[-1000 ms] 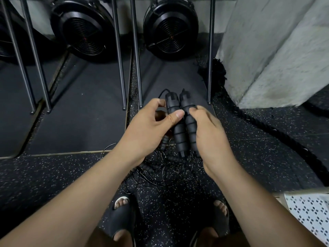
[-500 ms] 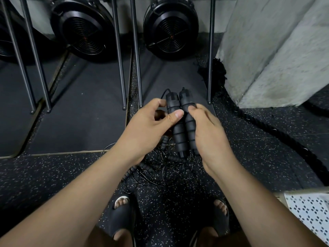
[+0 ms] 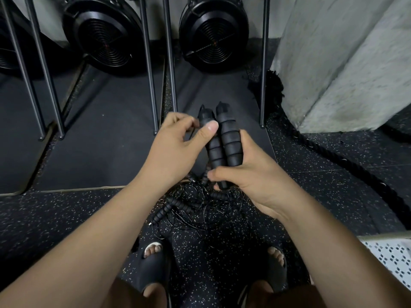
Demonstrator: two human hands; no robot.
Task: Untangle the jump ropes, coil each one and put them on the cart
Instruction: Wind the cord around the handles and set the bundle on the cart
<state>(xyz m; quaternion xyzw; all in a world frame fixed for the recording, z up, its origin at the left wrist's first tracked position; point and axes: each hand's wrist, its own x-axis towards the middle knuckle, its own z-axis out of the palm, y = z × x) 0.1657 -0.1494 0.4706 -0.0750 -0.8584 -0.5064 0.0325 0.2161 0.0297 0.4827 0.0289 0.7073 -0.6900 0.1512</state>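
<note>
Our right hand [image 3: 255,174] curls its fingers round the lower ends of two black ribbed foam handles [image 3: 224,147]; our left hand [image 3: 175,147] pinches their tops. The thin black cords [image 3: 195,210] lie tangled on the speckled floor [image 3: 333,196] below. They look light and springy; we would grip near the handles.

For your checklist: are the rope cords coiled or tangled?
Tangled: the thin cords lie in a loose crisscross heap on the floor, below the handles.

Round black fan [image 3: 102,34] seen top left, second fan [image 3: 213,32] beside it. Thin metal rods [image 3: 148,63] planted on dark mat [image 3: 100,152]. Grey concrete pillar [image 3: 344,63] set at right. Thick black rope [image 3: 347,166] laid across speckled floor [image 3: 333,207] near pillar base.
</note>
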